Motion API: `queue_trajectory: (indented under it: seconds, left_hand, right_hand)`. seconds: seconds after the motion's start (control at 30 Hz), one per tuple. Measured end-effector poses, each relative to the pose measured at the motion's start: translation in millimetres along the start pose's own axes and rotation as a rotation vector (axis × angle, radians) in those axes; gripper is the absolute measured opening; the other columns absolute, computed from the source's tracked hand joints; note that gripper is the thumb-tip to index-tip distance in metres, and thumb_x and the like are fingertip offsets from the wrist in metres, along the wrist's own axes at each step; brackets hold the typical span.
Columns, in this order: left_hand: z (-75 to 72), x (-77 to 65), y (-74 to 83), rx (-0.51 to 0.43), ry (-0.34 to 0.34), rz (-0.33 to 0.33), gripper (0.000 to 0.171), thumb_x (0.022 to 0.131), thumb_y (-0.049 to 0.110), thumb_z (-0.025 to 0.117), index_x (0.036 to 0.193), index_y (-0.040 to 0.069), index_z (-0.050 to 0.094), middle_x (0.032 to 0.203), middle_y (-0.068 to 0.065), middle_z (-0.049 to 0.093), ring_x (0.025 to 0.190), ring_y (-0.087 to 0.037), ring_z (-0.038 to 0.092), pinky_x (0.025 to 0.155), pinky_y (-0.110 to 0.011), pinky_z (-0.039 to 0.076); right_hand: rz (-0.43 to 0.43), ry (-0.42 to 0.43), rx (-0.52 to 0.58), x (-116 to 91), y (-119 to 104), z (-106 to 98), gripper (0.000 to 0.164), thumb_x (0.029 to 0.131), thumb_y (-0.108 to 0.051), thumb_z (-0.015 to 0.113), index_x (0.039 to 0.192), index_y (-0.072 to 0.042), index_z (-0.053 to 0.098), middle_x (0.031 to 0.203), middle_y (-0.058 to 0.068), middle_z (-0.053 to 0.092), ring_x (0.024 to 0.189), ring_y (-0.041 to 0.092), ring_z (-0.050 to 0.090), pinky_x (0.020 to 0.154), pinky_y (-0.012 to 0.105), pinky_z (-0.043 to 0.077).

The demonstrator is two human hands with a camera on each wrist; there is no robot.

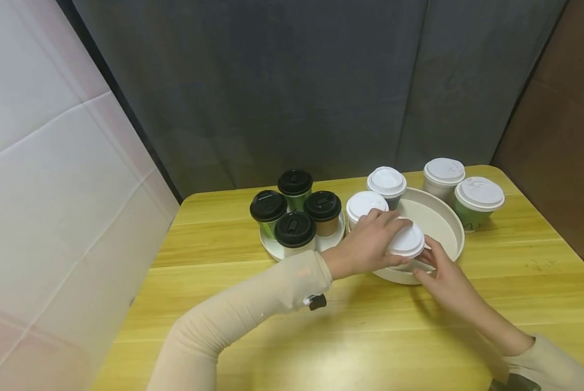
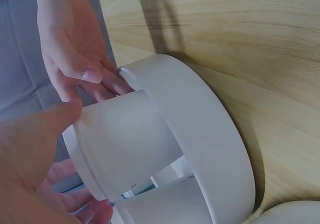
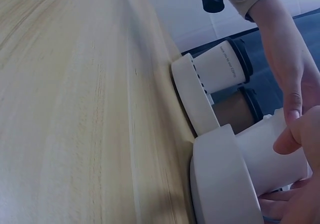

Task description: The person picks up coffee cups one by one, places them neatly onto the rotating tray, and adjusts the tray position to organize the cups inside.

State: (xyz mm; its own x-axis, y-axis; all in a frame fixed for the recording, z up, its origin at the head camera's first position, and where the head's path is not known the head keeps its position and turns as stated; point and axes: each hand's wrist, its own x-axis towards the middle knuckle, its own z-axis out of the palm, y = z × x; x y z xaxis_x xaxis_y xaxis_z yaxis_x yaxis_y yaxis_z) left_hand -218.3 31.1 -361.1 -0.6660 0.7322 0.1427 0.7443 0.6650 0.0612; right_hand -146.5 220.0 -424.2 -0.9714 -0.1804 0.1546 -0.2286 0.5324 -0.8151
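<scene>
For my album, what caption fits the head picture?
Left fingers grip a white-lidded cup at the round tray; four black-lidded cups stand nearby.

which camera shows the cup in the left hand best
The left wrist view: there the cup is large, its white wall mostly uncovered. The head view mainly shows its lid, partly under the left hand; the right wrist view shows the wall partly behind the right hand.

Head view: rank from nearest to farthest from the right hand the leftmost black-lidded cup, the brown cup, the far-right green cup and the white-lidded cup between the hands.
From the right hand:
1. White-lidded cup, just left.
2. Green cup, farther forward, slightly right.
3. Brown cup, left, among the black-lidded group.
4. Leftmost black-lidded cup, farthest left.
</scene>
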Motion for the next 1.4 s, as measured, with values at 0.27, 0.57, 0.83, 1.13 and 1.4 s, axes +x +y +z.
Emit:
queue_trajectory:
  seconds: [0.27, 0.57, 0.83, 1.13, 1.4]
  left_hand:
    - [1.5, 0.5, 0.1, -0.004, -0.014, -0.002, 0.071, 0.085, 0.056, 0.069, 0.144, 0.024, 0.047, 0.150, -0.004, 0.047, 0.133, -0.022, 0.046, 0.102, -0.035, 0.047]
    - [-7.1, -3.2, 11.1, 0.033, 0.028, 0.046, 0.072, 0.087, 0.057, 0.067, 0.147, 0.026, 0.043, 0.156, -0.006, 0.039, 0.141, -0.023, 0.039, 0.105, -0.038, 0.046]
    - [-12.1, -25.0, 40.7, 0.138, 0.108, 0.201, 0.059, 0.094, 0.048, 0.058, 0.146, 0.022, 0.045, 0.147, -0.002, 0.050, 0.134, -0.018, 0.048, 0.112, -0.033, 0.042]
    - [16.6, -50.4, 63.4, 0.135, -0.060, 0.280, 0.073, 0.095, 0.051, 0.057, 0.155, 0.018, 0.031, 0.156, -0.001, 0.041, 0.144, -0.013, 0.039, 0.122, -0.026, 0.030]
    - [47.7, -58.4, 63.4, 0.125, -0.105, 0.224, 0.081, 0.092, 0.054, 0.060, 0.156, 0.015, 0.028, 0.161, -0.007, 0.031, 0.150, -0.022, 0.030, 0.125, -0.032, 0.025]
  right_hand:
    - [-0.011, -0.002, -0.015, 0, 1, -1, 0.067, 0.094, 0.000, 0.055, 0.152, 0.001, 0.023, 0.140, 0.034, 0.051, 0.125, 0.047, 0.055, 0.096, 0.052, 0.052]
    - [-0.006, 0.001, -0.129, -2, 6, -17, 0.070, 0.096, -0.009, 0.060, 0.155, -0.006, 0.022, 0.143, 0.030, 0.051, 0.128, 0.045, 0.053, 0.082, 0.032, 0.058]
    - [-0.108, 0.087, -0.306, -4, 14, -37, 0.064, 0.097, -0.019, 0.063, 0.154, -0.019, 0.035, 0.144, 0.026, 0.051, 0.096, 0.031, 0.063, 0.079, 0.047, 0.050]
    - [-0.337, 0.092, -0.551, -5, 39, -50, 0.058, 0.096, -0.022, 0.063, 0.150, -0.021, 0.044, 0.152, 0.017, 0.046, 0.131, 0.047, 0.046, 0.107, 0.062, 0.035]
    - [-0.411, 0.051, -0.691, -10, 61, -51, 0.059, 0.093, -0.027, 0.066, 0.148, -0.020, 0.047, 0.148, 0.015, 0.049, 0.132, 0.037, 0.045, 0.125, 0.039, 0.019]
